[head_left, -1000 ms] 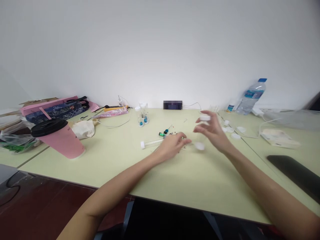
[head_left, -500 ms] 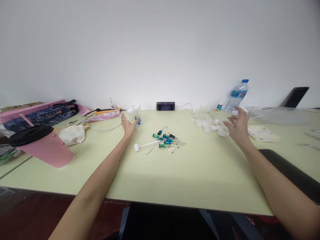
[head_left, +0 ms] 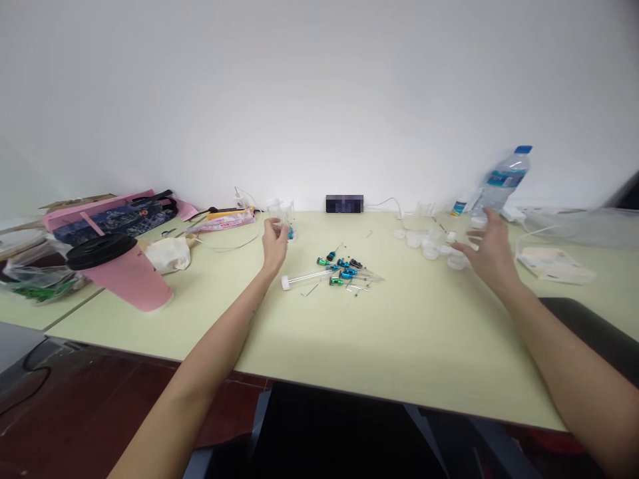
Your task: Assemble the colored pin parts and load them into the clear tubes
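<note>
Tubes (head_left: 287, 211), left of frame centre: likely light, stiff, slippery; grasp mid-wall. Left hand (head_left: 275, 245) curled, right hand (head_left: 492, 249) thumb spread; whether either grips, cannot tell.

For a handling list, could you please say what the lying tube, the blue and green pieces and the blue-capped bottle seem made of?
Lying tube: clear, smooth plastic or glass, being see-through; its opaque white cap looks like matt plastic. Blue pieces and green pieces: perhaps coated metal or plastic, given their bright, glossy colour. Blue-capped bottle: probably glossy plastic, from its transparent walls.
</note>
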A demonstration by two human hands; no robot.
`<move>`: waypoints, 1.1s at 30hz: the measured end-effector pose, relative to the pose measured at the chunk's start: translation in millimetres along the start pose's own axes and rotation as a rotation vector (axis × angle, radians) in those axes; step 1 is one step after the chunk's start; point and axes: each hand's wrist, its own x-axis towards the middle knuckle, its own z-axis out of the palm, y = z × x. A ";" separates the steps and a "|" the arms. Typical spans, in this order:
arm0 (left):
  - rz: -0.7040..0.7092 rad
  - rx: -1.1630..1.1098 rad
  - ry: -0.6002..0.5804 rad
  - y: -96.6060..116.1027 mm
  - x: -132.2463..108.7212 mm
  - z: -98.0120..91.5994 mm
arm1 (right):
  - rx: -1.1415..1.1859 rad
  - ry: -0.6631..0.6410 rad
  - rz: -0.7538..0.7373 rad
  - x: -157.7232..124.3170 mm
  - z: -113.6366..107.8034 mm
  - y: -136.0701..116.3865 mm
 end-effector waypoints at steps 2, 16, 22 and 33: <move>0.019 -0.109 -0.118 25.8 -19.9 3.3 | -0.088 0.081 -0.050 -1.1 -5.0 -8.3; 0.430 0.362 -0.824 103.1 -124.0 39.3 | 0.420 -0.557 -0.225 -74.9 16.7 -155.2; -0.008 -0.210 -0.972 93.1 -82.5 24.5 | 0.661 -0.121 -0.055 -53.8 7.4 -120.3; -0.185 -0.062 0.256 -19.3 43.9 36.5 | 0.608 -0.389 0.066 -61.9 25.3 -120.6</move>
